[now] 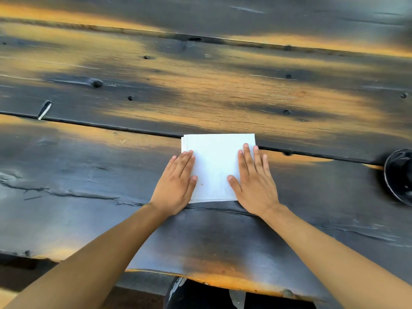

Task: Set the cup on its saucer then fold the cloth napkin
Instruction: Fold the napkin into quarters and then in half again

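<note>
Nearest, the left hand [176, 186] and right hand [254, 181] lie flat, each grip wide and closed on nothing, pressing the side edges of the white napkin [215, 168] on the dark table [89, 175]. Folded into a layered square, it looks light, soft and apt to slide; pinching its corners seems best. Farther right, a dark saucer [399, 175] is cut by the frame; no cup can be made out.

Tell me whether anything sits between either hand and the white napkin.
Nothing visible does. The left hand and right hand both lie flat on the folded napkin, one on each side. The dark object at the table's right edge sits well clear of them.
</note>
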Tool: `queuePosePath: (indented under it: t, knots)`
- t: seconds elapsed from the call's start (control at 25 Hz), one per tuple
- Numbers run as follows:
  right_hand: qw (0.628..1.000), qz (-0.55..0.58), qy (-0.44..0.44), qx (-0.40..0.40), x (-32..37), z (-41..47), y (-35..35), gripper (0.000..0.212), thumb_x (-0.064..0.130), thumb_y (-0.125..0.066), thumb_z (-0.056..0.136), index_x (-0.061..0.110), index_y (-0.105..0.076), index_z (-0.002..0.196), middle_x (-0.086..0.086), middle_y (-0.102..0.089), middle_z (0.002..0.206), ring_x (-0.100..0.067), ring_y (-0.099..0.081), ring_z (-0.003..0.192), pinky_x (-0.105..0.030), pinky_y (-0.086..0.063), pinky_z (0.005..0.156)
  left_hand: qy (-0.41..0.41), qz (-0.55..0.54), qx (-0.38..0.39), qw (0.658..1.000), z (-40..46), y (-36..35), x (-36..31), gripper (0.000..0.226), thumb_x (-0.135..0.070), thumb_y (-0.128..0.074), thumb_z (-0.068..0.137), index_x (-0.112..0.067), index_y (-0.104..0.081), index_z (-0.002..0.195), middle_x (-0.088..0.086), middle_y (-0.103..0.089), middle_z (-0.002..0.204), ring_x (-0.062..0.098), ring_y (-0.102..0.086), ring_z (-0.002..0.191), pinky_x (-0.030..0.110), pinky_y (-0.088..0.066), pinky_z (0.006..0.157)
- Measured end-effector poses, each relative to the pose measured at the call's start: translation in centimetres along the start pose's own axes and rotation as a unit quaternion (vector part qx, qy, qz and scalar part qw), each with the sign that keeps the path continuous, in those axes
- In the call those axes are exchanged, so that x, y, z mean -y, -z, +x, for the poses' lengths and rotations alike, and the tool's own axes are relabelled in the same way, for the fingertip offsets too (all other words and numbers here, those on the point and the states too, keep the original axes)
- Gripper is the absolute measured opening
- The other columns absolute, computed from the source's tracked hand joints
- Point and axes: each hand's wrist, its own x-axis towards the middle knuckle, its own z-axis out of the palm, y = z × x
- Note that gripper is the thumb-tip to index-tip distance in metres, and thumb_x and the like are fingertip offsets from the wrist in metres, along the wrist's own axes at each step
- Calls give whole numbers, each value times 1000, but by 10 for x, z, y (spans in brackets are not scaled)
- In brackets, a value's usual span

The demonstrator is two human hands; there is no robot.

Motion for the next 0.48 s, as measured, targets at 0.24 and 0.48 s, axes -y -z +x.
queuePosePath:
  t: [0.24, 0.48]
  knots:
    - [996, 53, 70, -15, 72, 59, 2, 67, 47, -20, 105, 13, -4, 160, -5, 4, 169, -26, 11, 155, -48, 2, 126, 76, 68, 52, 993, 41, 0, 4, 64, -35, -19, 106, -3, -2, 159, 13, 5, 168, 25, 9, 156, 44, 1, 127]
    - [996, 2, 77, -36, 35, 61, -15, 74, 58, -16, 102, 14, -7, 160, -3, -4, 169, -23, 2, 156, -49, -7, 125, 75, 85, 27, 993, 39, -12, 11, 66, -42, -13, 107, -5, 3, 159, 9, 10, 168, 21, 12, 155, 41, 1, 127]
